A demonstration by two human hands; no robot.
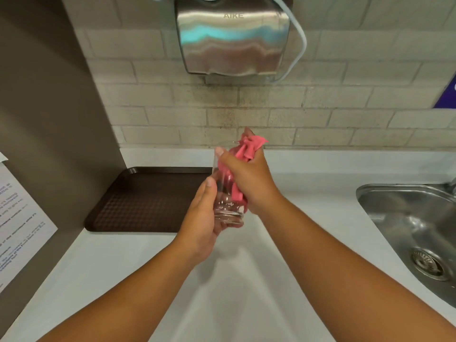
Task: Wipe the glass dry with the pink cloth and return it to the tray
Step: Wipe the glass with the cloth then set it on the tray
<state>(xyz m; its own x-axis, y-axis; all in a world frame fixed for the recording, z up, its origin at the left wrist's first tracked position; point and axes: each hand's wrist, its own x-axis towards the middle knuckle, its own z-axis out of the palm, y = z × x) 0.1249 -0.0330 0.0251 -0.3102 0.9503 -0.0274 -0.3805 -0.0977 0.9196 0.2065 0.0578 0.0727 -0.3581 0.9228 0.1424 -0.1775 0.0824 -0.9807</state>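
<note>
A clear drinking glass is held upright above the white counter, just right of the tray. My left hand grips its lower part and base from the left. My right hand is closed around the pink cloth, pressing it against the glass's right side, with the thumb over the rim; some cloth shows through the glass wall. The dark brown tray lies on the counter at the left, with nothing on the part I can see.
A steel sink with a drain is set into the counter at the right. A steel hand dryer hangs on the tiled wall above. A brown side panel with a printed notice borders the left.
</note>
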